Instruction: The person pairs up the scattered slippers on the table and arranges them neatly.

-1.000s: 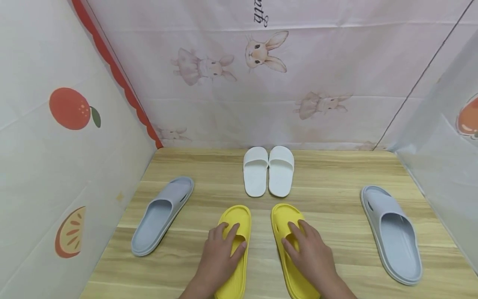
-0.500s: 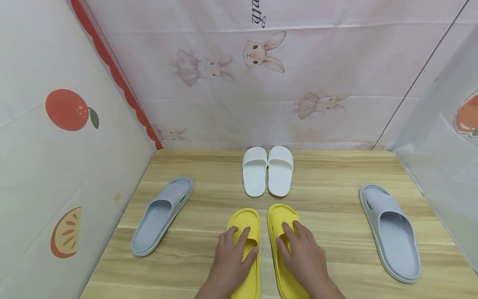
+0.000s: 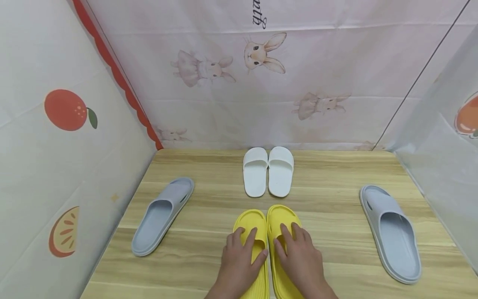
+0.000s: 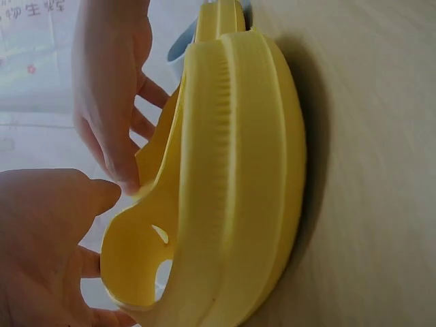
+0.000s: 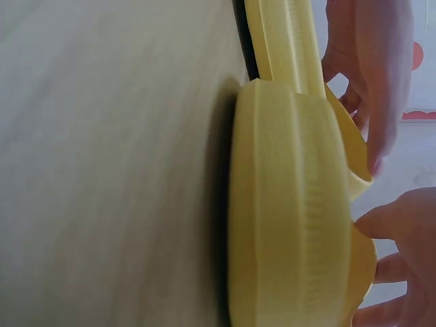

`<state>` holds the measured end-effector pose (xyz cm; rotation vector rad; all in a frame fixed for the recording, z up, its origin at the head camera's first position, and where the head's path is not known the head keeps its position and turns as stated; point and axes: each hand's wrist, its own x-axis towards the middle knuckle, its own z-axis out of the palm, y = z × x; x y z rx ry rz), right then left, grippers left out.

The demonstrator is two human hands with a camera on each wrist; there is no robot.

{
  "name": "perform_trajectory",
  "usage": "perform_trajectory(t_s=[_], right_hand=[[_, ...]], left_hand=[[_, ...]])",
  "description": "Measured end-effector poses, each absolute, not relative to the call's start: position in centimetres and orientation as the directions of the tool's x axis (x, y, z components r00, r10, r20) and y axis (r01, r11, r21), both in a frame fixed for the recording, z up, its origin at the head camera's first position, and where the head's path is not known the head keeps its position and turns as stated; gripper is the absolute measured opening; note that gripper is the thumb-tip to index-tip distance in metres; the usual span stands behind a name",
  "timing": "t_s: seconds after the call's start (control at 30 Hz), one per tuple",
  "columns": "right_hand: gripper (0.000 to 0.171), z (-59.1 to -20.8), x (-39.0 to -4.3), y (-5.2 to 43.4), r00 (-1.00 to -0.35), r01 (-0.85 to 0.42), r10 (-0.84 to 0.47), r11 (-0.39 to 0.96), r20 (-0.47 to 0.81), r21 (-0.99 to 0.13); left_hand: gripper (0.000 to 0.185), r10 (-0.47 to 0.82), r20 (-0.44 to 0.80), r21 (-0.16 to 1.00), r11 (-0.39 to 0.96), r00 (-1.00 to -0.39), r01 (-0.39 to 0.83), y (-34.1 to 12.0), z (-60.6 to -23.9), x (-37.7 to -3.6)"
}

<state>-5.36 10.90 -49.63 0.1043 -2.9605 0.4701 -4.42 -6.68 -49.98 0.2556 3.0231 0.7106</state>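
Observation:
Two yellow slippers lie side by side on the wooden floor in the head view, toes pointing away and inner edges almost together. My left hand (image 3: 240, 263) grips the left yellow slipper (image 3: 251, 216) from above, fingertips on its strap and thumb at the strap's inner rear edge. On the right yellow slipper (image 3: 281, 214), my right hand (image 3: 303, 261) holds the strap in the same spread way. Both wrist views show the soles flat on the floor and the fingertips at the strap openings. The hands cover parts of the footbeds, and the heels run out of the head view.
A pair of white slippers (image 3: 268, 176) stands against the back wall, just beyond the yellow toes. One grey slipper (image 3: 160, 218) lies at the left, another grey slipper (image 3: 392, 232) at the right. Printed sheets form the walls around the wooden floor (image 3: 328, 174).
My left hand has slid the left yellow slipper to the right. The right slipper has shifted slightly left with my right hand, so the gap between them has almost closed.

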Motion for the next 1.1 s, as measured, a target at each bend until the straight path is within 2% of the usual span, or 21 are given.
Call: perform_trajectory(t_s=[0.43,0.73,1.1], right_hand=[[0.050,-49.6,-4.8,11.3,-0.977,-0.078,-0.014,0.951,0.211,-0.298],[0.054,-49.0,-4.7,13.5,-0.992,0.011,0.053,0.940,0.115,-0.340],[0.055,-48.9,-5.0,17.0,-0.992,0.068,0.103,0.929,0.077,-0.363]], left_hand=[[0.063,0.182,0.011,0.448,0.878,-0.983,0.167,-4.9,-49.3,-3.9],[0.063,0.234,-0.032,0.493,0.850,-0.972,0.188,-2.8,-49.0,-4.4],[0.062,0.309,-0.075,0.527,0.820,-0.948,0.225,0.5,-49.4,-5.2]])
